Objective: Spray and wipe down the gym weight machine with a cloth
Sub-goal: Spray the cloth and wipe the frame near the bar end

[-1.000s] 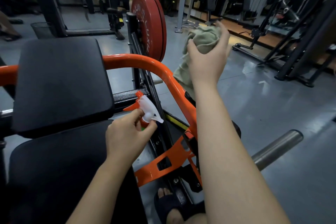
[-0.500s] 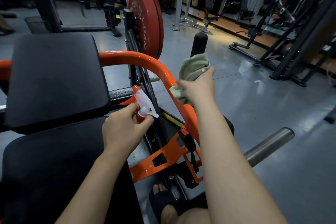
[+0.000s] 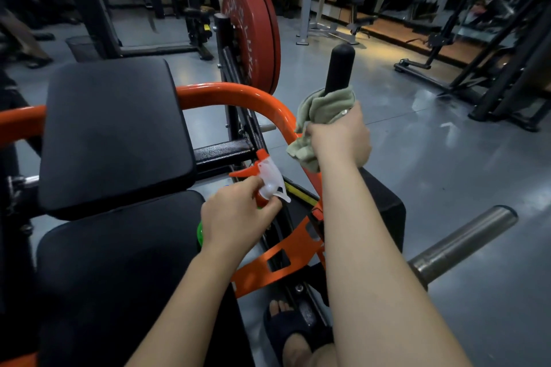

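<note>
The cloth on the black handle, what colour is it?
Pale green cloth, seen in the head view.

A single wide-angle view is taken from head height and is faced forward and down. The machine (image 3: 238,92) is seen close below, the floor (image 3: 447,158) farther out.

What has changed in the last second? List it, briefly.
The right hand, gripping the cloth, slid down the black handle from its top to its base, baring the upper part. The left hand still holds the spray bottle in the same place; nothing was let go.
</note>
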The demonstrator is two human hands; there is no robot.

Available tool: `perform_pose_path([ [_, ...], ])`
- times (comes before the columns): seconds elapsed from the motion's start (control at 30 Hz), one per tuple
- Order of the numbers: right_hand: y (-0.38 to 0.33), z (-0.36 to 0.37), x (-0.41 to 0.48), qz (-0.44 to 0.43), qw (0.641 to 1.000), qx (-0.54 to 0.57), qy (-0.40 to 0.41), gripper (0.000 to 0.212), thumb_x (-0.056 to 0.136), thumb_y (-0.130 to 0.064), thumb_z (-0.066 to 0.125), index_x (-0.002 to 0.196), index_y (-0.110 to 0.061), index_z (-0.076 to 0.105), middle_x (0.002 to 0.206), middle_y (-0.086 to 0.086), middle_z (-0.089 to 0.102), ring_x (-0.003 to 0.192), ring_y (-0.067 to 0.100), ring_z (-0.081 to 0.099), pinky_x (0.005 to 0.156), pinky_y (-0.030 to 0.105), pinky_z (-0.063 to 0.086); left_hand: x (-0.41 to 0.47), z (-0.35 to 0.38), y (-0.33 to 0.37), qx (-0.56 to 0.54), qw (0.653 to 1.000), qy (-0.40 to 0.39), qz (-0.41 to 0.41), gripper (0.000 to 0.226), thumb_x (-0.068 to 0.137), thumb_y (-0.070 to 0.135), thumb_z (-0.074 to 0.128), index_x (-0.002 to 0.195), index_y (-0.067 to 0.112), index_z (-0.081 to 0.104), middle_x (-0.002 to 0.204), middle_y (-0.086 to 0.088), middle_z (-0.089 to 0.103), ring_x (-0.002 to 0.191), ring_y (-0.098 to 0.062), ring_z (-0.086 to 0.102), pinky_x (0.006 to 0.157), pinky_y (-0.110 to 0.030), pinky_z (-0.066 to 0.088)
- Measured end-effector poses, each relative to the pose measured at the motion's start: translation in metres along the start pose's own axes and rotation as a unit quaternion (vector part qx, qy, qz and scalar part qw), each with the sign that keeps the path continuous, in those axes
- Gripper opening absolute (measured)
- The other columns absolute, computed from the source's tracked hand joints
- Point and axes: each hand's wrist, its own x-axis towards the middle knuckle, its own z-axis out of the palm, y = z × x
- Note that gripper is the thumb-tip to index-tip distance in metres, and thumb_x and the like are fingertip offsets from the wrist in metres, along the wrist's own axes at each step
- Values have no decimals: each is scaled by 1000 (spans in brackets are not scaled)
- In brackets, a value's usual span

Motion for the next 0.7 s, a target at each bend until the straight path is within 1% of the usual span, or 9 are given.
perform_pose_path([
  [0.1,2,6,1,-8,997,68,16,46,84,-28,75,124,-29,50,92,-7,56,84,20,55,70,33,43,5,-1,-1,-18,1000,14,-21,24,82,46,69,75,24,62,61,3,56,69,-23,58,59,-31,40],
  [0.2,4,5,-1,-27,995,93,-2,46,85,-23,74,123,-28,50,84,-12,53,80,18,55,70,30,44,6,-5,-3,-56,997,34,-41,22,83,45,69,78,24,65,57,6,53,59,-6,50,54,-23,31],
  [0.3,5,-3,-4,-38,990,130,-35,49,84,-20,75,125,-27,48,88,-12,58,83,16,62,69,30,51,5,-7,-5,-99,992,54,-57,28,86,46,69,70,24,60,53,5,51,59,-8,53,54,-26,30],
  [0.4,7,-13,-10,-41,987,145,-58,54,86,-22,74,132,-23,45,93,-10,59,79,9,60,58,24,44,3,-12,-7,-126,988,45,-80,25,86,52,71,73,32,65,56,9,53,65,-15,54,57,-28,33],
  [0.47,11,-19,-13,-67,992,83,-73,68,86,-29,75,142,-22,38,102,-6,60,87,15,60,68,28,46,3,-16,-8,-119,989,44,-80,21,85,55,71,82,34,73,62,10,58,72,-18,57,61,-31,38],
  [0.5,13,-21,-14,-82,992,41,-85,77,85,-31,76,148,-21,32,109,-3,59,94,19,58,75,30,46,2,-17,-8,-118,989,51,-78,23,85,55,72,82,32,73,62,8,59,71,-18,58,61,-31,39],
  [0.57,16,-23,-15,-91,991,-7,-100,90,84,-32,79,154,-18,24,121,5,59,106,26,58,81,35,46,0,-17,-8,-131,986,63,-83,26,85,51,72,74,27,69,60,5,57,66,-12,56,58,-31,38],
  [0.63,17,-20,-17,-82,992,-9,-92,91,84,-28,79,154,-17,22,129,9,59,115,30,59,87,37,49,0,-15,-8,-140,984,70,-90,29,85,47,72,71,23,66,59,2,56,64,-11,55,58,-33,42],
  [0.7,17,-11,-20,-71,996,-2,-61,88,85,-22,77,153,-18,22,133,10,58,117,32,60,94,43,52,1,-13,-7,-143,983,69,-88,30,86,48,72,71,22,66,60,1,56,65,-13,55,60,-35,45],
])
